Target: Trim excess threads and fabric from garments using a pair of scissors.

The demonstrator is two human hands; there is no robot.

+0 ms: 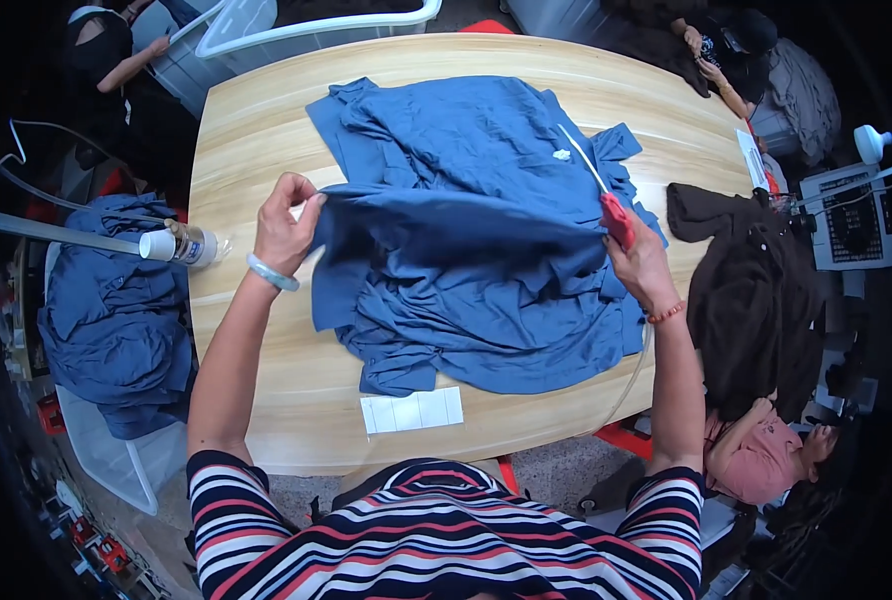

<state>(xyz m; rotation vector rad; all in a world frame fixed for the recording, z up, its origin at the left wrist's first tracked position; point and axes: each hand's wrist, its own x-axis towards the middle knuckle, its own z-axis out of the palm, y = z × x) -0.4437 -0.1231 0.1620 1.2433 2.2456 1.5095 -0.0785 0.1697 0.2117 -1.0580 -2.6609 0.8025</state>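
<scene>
My left hand [288,225], a pale bangle on its wrist, pinches the edge of a dark blue garment [466,235] between thumb and fingers. The cloth is lifted and stretched across toward my right hand [641,262]. That hand is closed round a red-handled tool [617,222] with a long, thin pale rod pointing up and left. Its fingers also lie at the garment's edge; whether they grip the cloth I cannot tell. More blue fabric [456,120] spreads crumpled over the table beneath and beyond, with a small white scrap [562,155] on it.
A white paper strip [412,410] lies on the wooden table [256,110] near me. Dark brown garments [751,290] hang over its right side, beside a person in pink [756,460]. At left, a bin holds blue garments [121,310]. A pale cord [634,378] trails below my right wrist.
</scene>
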